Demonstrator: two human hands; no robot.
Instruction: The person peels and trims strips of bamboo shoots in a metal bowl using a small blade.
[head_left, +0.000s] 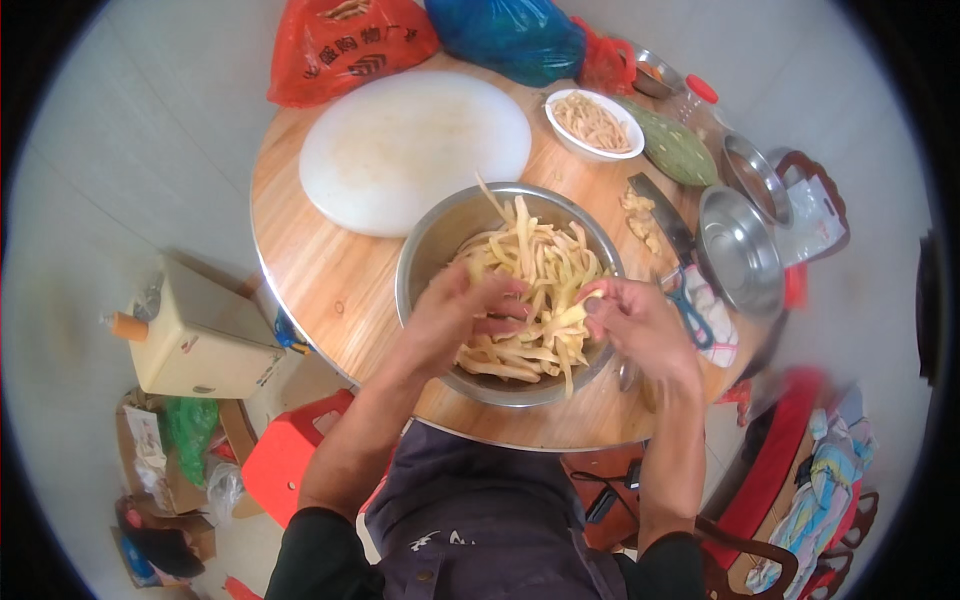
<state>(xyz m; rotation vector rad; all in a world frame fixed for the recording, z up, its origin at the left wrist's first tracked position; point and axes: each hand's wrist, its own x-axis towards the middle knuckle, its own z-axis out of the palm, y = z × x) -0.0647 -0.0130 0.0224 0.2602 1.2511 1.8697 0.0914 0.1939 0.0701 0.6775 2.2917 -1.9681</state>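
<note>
A large steel bowl (425, 247) stands on the round wooden table before me, holding a heap of pale yellow vegetable strips (517, 356). Over the left part of the heap is my left hand (469, 307), its fingers apart and slightly blurred, with no strip plainly gripped. At the bowl's right side my right hand (630, 315) pinches a pale yellow strip (571, 318) between thumb and fingers. One long strip sticks up past the bowl's far rim.
A round white cutting board (412, 150) lies beyond the bowl. A white bowl of shreds (592, 124), a green gourd (670, 142), a cleaver (664, 217), ginger pieces (640, 217), scissors (694, 315) on a cloth and a steel basin (739, 251) are at the right. Plastic bags (352, 52) stand behind.
</note>
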